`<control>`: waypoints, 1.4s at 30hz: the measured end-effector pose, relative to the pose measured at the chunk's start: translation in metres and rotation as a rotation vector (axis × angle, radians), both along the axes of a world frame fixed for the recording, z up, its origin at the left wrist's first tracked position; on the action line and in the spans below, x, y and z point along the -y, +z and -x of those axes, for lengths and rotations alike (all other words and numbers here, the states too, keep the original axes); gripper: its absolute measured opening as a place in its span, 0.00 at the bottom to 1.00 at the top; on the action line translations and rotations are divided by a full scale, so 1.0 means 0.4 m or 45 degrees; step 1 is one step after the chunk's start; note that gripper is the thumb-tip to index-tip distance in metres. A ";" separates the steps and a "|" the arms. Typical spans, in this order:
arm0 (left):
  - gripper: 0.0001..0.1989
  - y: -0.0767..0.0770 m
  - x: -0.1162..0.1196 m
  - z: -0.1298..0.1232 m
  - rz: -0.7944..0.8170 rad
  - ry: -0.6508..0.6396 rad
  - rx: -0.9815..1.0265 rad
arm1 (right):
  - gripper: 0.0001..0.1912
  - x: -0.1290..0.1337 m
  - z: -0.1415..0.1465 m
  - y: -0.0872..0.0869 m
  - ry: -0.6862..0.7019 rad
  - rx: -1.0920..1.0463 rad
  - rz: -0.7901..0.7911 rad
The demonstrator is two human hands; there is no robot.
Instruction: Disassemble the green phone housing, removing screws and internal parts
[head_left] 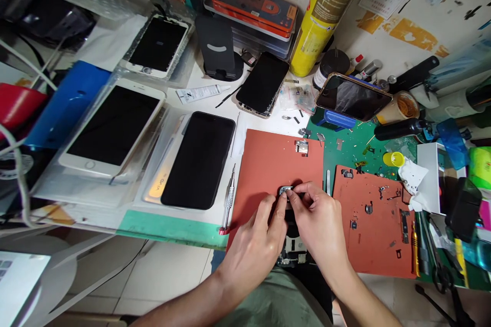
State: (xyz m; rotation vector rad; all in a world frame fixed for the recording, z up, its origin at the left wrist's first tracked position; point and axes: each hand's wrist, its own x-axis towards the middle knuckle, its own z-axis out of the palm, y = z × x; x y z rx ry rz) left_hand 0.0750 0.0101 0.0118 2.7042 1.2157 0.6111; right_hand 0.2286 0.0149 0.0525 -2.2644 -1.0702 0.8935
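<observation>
An opened phone (pixel 293 250), its inner parts bared, lies between my two hands at the near edge of the orange-red mat (pixel 268 158). My left hand (pixel 259 240) grips it from the left, with the index fingertip on a small silvery section (pixel 284 190) at the phone's top end. My right hand (pixel 320 219) comes in from the right, thumb and index finger pinched together at that same end. Whatever sits between those fingertips is hidden. A screwdriver (pixel 229 202) with a red end lies left of the mat.
A second mat (pixel 378 225) carries scattered small parts. Several phones lie at left, including a black one (pixel 199 161) and a white one (pixel 115 125). Another phone (pixel 351 97) is propped up behind. A tall yellow can (pixel 320 15) stands at the back; scissors (pixel 441 276) lie far right.
</observation>
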 end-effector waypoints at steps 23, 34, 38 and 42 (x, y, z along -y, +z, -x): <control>0.24 0.007 0.005 0.000 0.033 -0.006 -0.031 | 0.20 0.034 -0.019 0.024 -0.091 -0.117 -0.146; 0.23 0.000 0.002 -0.002 0.069 0.000 0.022 | 0.17 0.242 -0.005 0.006 -0.061 0.024 -0.237; 0.23 -0.002 0.004 -0.011 0.100 0.044 -0.005 | 0.16 0.275 -0.002 -0.002 -0.025 0.054 -0.272; 0.23 0.001 0.006 -0.019 0.110 0.073 -0.051 | 0.13 0.293 0.000 0.006 -0.015 0.050 -0.302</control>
